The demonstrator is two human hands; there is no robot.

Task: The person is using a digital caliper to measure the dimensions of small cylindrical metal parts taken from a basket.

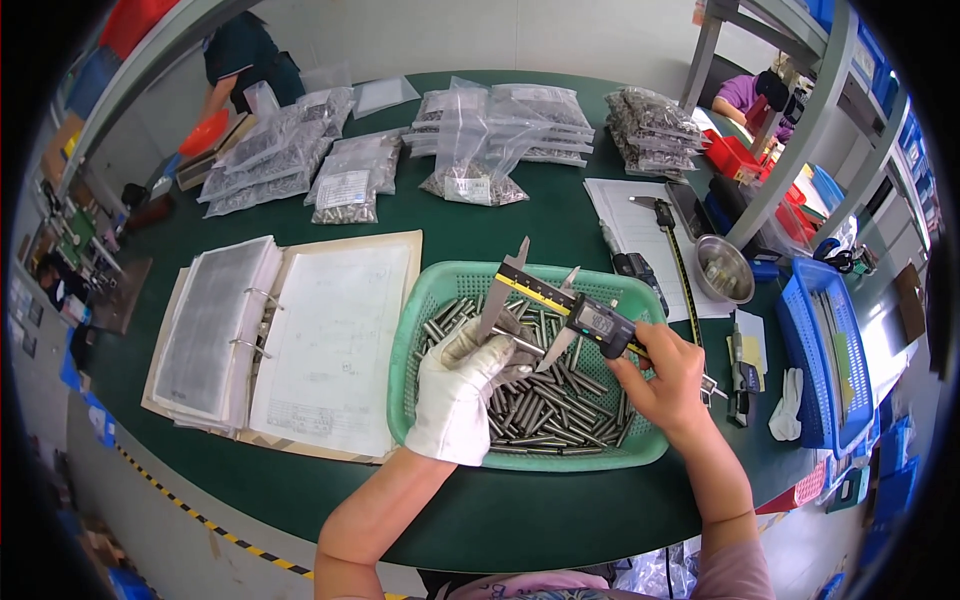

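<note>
My left hand (pixel 452 390), in a white glove, pinches a short metal pin (pixel 522 343) between thumb and fingers. The pin lies between the jaws of a digital caliper (pixel 597 322); whether both jaws touch its ends I cannot tell. My bare right hand (pixel 662 376) is closed round the display end of the caliper. Both hands are above a green plastic basket (pixel 402 365) with many loose metal pins (pixel 550 412) in it.
An open ring binder (pixel 325 350) lies left of the basket. Filled plastic bags (pixel 345 180) line the back. To the right are a second caliper (pixel 675 240), a metal bowl (pixel 722 268), a micrometer (pixel 740 375), a white glove (pixel 787 405) and a blue basket (pixel 812 365). Two people are beyond the table.
</note>
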